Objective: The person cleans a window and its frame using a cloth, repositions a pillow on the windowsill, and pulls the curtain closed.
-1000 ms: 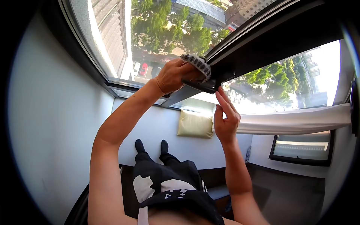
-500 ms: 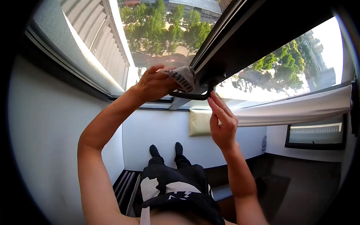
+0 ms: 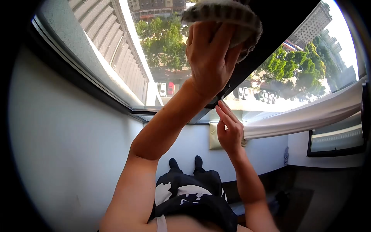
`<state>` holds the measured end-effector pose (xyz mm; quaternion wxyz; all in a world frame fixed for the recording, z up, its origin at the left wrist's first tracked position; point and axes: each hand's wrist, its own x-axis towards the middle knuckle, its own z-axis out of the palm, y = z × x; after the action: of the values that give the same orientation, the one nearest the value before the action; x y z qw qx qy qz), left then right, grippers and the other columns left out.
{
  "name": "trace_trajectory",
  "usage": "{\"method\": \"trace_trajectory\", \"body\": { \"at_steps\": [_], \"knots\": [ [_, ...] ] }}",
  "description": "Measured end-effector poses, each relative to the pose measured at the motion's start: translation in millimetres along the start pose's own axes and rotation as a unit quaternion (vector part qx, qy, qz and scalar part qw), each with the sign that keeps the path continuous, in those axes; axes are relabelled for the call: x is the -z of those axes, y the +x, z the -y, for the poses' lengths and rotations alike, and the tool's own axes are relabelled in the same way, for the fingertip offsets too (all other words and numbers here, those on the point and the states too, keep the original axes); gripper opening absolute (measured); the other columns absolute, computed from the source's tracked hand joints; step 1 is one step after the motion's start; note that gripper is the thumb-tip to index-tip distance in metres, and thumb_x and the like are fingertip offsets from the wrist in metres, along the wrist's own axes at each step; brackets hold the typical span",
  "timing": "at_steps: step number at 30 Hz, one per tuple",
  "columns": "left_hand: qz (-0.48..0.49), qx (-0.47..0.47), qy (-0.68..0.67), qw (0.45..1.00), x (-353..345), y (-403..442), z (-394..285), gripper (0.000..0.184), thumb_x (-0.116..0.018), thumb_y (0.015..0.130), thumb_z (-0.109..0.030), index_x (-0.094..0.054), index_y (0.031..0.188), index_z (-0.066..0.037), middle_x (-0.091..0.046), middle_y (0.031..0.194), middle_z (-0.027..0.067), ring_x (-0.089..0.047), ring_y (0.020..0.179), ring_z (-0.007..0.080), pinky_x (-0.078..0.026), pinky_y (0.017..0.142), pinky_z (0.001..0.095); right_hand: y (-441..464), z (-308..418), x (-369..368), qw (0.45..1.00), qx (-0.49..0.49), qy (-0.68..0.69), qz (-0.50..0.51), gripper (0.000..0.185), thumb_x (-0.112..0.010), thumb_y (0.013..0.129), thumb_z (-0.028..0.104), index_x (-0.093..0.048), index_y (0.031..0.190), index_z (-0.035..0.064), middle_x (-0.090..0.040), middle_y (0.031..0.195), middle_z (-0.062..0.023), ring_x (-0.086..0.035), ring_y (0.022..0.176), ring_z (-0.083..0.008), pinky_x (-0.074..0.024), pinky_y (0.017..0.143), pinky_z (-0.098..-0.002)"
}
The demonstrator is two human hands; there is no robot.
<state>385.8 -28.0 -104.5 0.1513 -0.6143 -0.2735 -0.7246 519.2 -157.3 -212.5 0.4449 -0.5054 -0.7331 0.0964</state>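
Observation:
A grey and white patterned cloth (image 3: 226,15) is bunched in my left hand (image 3: 210,58), close to the camera at the top. The fingers press it against the dark window frame (image 3: 266,42). Below and to the right, my right hand (image 3: 230,129) has its fingers stretched out and close together, with the fingertips at the lower end of the black window handle (image 3: 216,101). My left hand and wrist hide most of the handle.
Window glass (image 3: 166,50) shows trees and parked cars outside. A white curtain (image 3: 301,116) hangs at the right. A pale yellow cushion (image 3: 214,137) lies on the white sill (image 3: 181,143) beyond my feet. A dark-framed panel (image 3: 336,141) stands at the far right.
My left hand has moved up and to the right with the cloth, from beside the handle to higher on the frame. My right hand has stayed near the handle's lower end.

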Motion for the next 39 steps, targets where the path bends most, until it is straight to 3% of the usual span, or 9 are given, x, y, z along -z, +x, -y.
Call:
{"method": "trace_trajectory", "body": {
  "at_steps": [7,10,18,22,26,30,32,36,39],
  "knots": [
    [0.217,0.120,0.012,0.969,62,-66,-6,0.023,-0.074,0.079,0.000,-0.072,0.102,-0.001,-0.068,0.093,0.0182,-0.067,0.086,0.0391,-0.054,0.080,0.0466,-2,1,-5,1.000,0.015,-0.003,-0.027,0.043,-0.055,0.076,-0.011,-0.071,0.115,0.0000,-0.066,0.128,-0.0174,-0.062,0.122,-0.0340,-0.0534,0.098,-0.0398],
    [0.436,0.107,0.081,0.890,85,-64,-5,0.022,-0.071,0.080,-0.003,-0.070,0.102,-0.002,-0.067,0.102,0.0138,-0.065,0.094,0.0358,-0.054,0.081,0.0433,-5,-3,-7,0.999,0.028,0.004,-0.045,0.041,-0.055,0.077,-0.010,-0.071,0.114,-0.0002,-0.067,0.127,-0.0172,-0.063,0.121,-0.0340,-0.0536,0.098,-0.0396],
    [0.417,-0.065,0.058,0.905,39,-41,-49,0.034,-0.071,0.075,-0.003,-0.070,0.110,-0.002,-0.070,0.111,0.0069,-0.063,0.097,0.0257,-0.055,0.082,0.0368,-13,-5,-8,0.999,0.008,-0.001,-0.051,0.044,-0.053,0.077,-0.008,-0.069,0.116,0.0024,-0.066,0.128,-0.0166,-0.062,0.122,-0.0327,-0.0542,0.095,-0.0412],
    [0.473,-0.043,0.123,0.871,29,-51,-56,0.036,-0.070,0.074,-0.003,-0.069,0.111,-0.002,-0.070,0.112,0.0071,-0.062,0.100,0.0245,-0.055,0.083,0.0350,-13,-1,-3,0.999,-0.006,0.010,-0.032,0.042,-0.054,0.077,-0.007,-0.070,0.115,0.0025,-0.066,0.127,-0.0162,-0.062,0.122,-0.0312,-0.0545,0.094,-0.0409],
    [0.409,-0.088,0.060,0.906,48,-56,-30,0.034,-0.068,0.075,-0.003,-0.069,0.109,-0.001,-0.069,0.110,0.0084,-0.063,0.097,0.0259,-0.055,0.082,0.0343,-14,-8,-5,1.000,0.004,-0.020,-0.023,0.040,-0.056,0.080,-0.006,-0.069,0.117,0.0019,-0.066,0.129,-0.0163,-0.062,0.121,-0.0324,-0.0539,0.096,-0.0394],
    [0.480,-0.070,0.098,0.869,74,-39,-23,0.031,-0.068,0.076,-0.002,-0.069,0.106,-0.002,-0.069,0.108,0.0093,-0.064,0.096,0.0274,-0.056,0.082,0.0340,-13,-5,-5,0.998,0.031,-0.029,-0.042,0.039,-0.055,0.078,-0.005,-0.070,0.113,0.0019,-0.066,0.129,-0.0144,-0.062,0.122,-0.0287,-0.0554,0.095,-0.0387],
    [0.566,-0.047,0.166,0.806,87,-30,-14,0.028,-0.067,0.078,-0.002,-0.069,0.105,-0.002,-0.069,0.108,0.0101,-0.065,0.097,0.0279,-0.056,0.083,0.0345,-13,-6,-6,0.998,0.037,-0.035,-0.046,0.040,-0.055,0.077,-0.005,-0.071,0.114,0.0021,-0.066,0.130,-0.0144,-0.062,0.122,-0.0295,-0.0544,0.097,-0.0390],
    [0.276,-0.037,0.079,0.957,80,64,-27,0.041,-0.070,0.080,0.002,-0.065,0.121,-0.002,-0.065,0.115,0.0154,-0.065,0.104,0.0349,-0.055,0.087,0.0412,-15,-5,-8,0.997,0.040,-0.038,-0.046,0.040,-0.057,0.077,-0.005,-0.070,0.115,0.0011,-0.065,0.130,-0.0168,-0.062,0.123,-0.0313,-0.0533,0.100,-0.0392],
    [0.044,-0.108,0.058,0.991,45,168,-43,0.043,-0.070,0.084,0.001,-0.062,0.126,-0.005,-0.061,0.113,0.0155,-0.065,0.098,0.0332,-0.055,0.080,0.0397,-17,-5,-9,0.998,0.030,-0.033,-0.040,0.041,-0.057,0.078,-0.006,-0.070,0.117,-0.0006,-0.064,0.132,-0.0194,-0.059,0.127,-0.0326,-0.0508,0.103,-0.0388]
  ]
}}
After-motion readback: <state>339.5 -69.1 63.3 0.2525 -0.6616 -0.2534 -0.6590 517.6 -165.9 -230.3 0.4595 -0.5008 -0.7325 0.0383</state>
